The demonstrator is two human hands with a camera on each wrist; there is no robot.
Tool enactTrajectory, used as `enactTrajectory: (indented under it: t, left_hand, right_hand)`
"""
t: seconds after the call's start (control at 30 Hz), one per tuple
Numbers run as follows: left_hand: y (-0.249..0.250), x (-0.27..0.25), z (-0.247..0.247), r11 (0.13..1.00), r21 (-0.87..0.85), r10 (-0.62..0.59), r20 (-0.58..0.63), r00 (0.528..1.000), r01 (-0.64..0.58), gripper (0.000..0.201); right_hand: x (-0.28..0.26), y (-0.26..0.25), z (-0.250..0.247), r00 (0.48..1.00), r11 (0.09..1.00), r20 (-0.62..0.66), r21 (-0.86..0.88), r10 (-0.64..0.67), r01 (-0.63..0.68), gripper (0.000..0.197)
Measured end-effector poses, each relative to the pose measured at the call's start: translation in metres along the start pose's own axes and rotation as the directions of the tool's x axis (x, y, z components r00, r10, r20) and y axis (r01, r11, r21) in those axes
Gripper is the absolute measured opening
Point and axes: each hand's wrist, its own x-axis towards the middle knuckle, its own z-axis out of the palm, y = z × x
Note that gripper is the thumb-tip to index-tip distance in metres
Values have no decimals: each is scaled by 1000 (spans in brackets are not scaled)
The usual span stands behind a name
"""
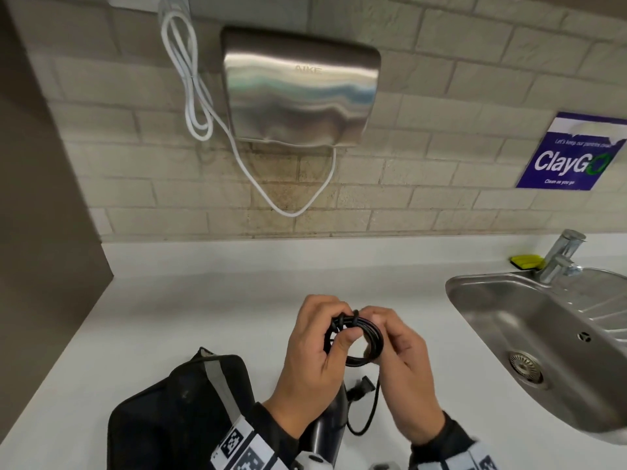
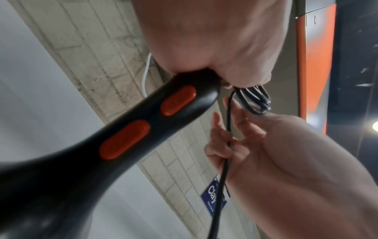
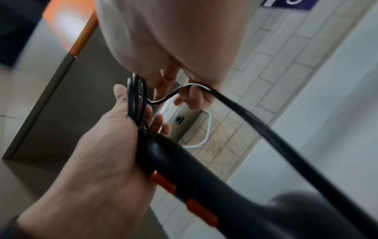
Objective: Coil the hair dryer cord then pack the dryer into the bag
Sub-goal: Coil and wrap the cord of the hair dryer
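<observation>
Bare counter (image 1: 203, 300) between bag (image 1: 176, 412), sink (image 1: 475, 286)

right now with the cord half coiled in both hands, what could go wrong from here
1. The coil is only pinched at the top by the left hand; a loosened grip could let the loops spring apart.
2. The free cord tail and plug hang loose under the right hand and might snag or tangle.
3. The hair dryer hangs below the left hand, so its weight may tug on the coil.

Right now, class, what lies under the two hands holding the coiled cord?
Under the hands the hair dryer handle hangs, with the loose cord and plug over the white counter. The wrists hide the dryer's head.
</observation>
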Motion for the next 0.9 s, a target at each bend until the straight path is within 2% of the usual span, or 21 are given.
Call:
enactTrajectory:
  t: [0.07,0.1,0.17,0.23,0.3,0.43,0.53,0.63,0.73,0.83,0.9]
  left_hand:
    - [1,1,0,1000,-1,-14,-21,1000,14,26]
    - [1,1,-1,1000,-7,-27,-31,999,27,26]
    - [1,1,-2,997,-24,-69,-43,997,68,21]
    - [4,1,-4,989,-63,-135,-38,990,133,11]
    - [9,1,-6,971,-132,-202,-7,979,200,12]
    - [20,6,-13,913,-258,-316,39,948,315,20]
    - [23,9,-16,847,-365,-398,47,916,387,22]
    - [24,10,-16,770,-456,-476,56,878,447,21]
    - [28,12,-17,696,-526,-518,102,849,488,17]
    - [31,13,-18,648,-554,-530,164,832,522,17]
    - [31,13,-18,621,-574,-531,192,825,533,17]
  right_hand:
    - [-10,3,3,997,995,34,72,73,-75,56]
    - [-13,3,3,997,994,59,86,58,-63,59]
    - [-15,-1,4,995,997,99,79,14,-22,43]
    - [-13,-4,3,995,998,99,63,25,-32,25]
    - [-10,-8,-1,993,997,110,61,29,-36,18]
    - [-4,-20,-9,991,999,137,-45,-15,22,10]
    - [-2,-29,-10,991,984,129,-171,-36,58,12]
    - [-3,-33,-5,995,951,68,-297,-69,87,19]
    - [-4,-30,2,972,906,-42,-373,-233,201,33]
    - [-5,-22,6,881,762,-28,-516,-473,392,23]
    - [-5,-16,5,848,684,-13,-598,-529,418,17]
